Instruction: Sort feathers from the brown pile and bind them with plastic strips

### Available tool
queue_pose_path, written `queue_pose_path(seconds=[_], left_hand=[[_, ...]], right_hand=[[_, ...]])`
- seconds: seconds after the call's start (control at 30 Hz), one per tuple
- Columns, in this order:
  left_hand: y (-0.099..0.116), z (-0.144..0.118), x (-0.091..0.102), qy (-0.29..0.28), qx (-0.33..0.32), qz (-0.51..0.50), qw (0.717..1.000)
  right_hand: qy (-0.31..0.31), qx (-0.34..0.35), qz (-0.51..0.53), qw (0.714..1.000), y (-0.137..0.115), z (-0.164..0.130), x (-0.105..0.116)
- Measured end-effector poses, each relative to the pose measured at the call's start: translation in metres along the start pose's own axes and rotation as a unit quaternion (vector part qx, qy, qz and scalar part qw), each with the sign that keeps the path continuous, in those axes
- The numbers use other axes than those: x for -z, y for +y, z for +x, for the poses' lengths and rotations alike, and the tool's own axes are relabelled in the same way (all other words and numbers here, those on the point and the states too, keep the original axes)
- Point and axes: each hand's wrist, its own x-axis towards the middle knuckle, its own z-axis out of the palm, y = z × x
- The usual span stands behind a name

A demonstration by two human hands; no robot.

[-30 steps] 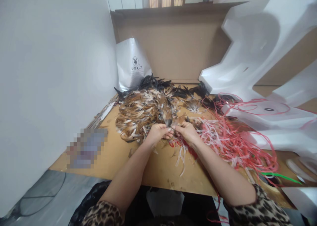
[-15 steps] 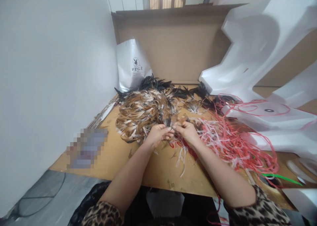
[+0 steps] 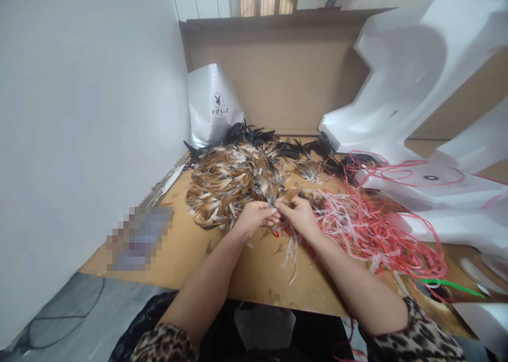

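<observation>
Hands met over feathers at the table edge.
Left hand [image 3: 254, 217] and right hand [image 3: 298, 214] stayed pinched together on a small feather bunch [image 3: 274, 197] beside the brown pile [image 3: 230, 184]; its tip sat lower than before, what the fingertips held was hidden.

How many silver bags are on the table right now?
1. The silver bag stands upright at the table's far left, against the cardboard, behind the feather pile. Others may be hidden.

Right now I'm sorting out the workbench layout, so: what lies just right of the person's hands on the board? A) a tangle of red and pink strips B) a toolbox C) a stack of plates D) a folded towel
A: the tangle of red and pink strips spreads across the board right beside the right hand.
</observation>
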Motion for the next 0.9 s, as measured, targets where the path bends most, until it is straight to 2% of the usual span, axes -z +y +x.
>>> queue_pose_path(seconds=[0.1, 0.2, 0.3, 0.5, 0.9], left_hand=[[0.000, 0.000, 0.001, 0.002, -0.008, 0.008, 1.000], [0.000, 0.002, 0.003, 0.008, -0.032, -0.018, 0.999], [-0.001, 0.003, 0.005, 0.013, -0.053, -0.046, 0.997], [-0.001, 0.002, 0.005, 0.038, -0.053, -0.045, 0.997], [-0.003, 0.000, -0.001, 0.009, -0.024, -0.050, 0.998]], right_hand=[[-0.028, -0.069, 0.102, 0.992, 0.001, 0.002, 0.001], [-0.046, -0.137, 0.225, 0.964, 0.002, 0.005, 0.005], [-0.050, -0.170, 0.272, 0.946, 0.002, 0.008, 0.010], [-0.040, -0.174, 0.276, 0.944, 0.004, 0.009, 0.014], [0.007, -0.112, 0.187, 0.976, 0.004, 0.001, -0.004]])
